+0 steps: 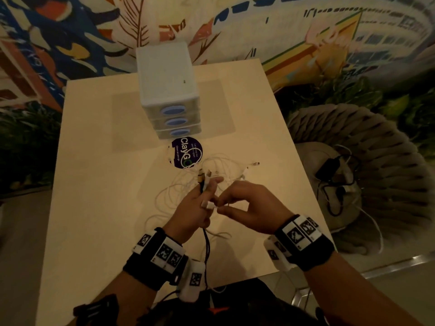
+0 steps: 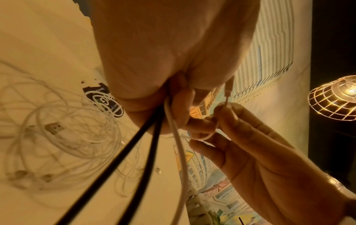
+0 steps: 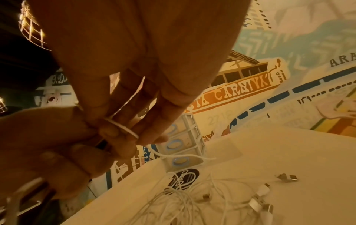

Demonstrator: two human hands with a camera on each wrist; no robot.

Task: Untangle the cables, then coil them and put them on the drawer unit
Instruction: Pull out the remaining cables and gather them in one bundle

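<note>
Your left hand (image 1: 191, 209): fingers curling round black cable (image 1: 207, 245) and white plug ends. Your right hand (image 1: 247, 208): fingertips pinching thin white cable (image 2: 207, 137). White cable tangle (image 1: 188, 184) lying on table (image 1: 98, 184), near drawer unit (image 1: 168, 90).

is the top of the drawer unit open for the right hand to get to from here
Probably yes: the drawer unit top is bare and nothing stands between, but the right hand is pinching a white cable, so it would carry that along.
</note>
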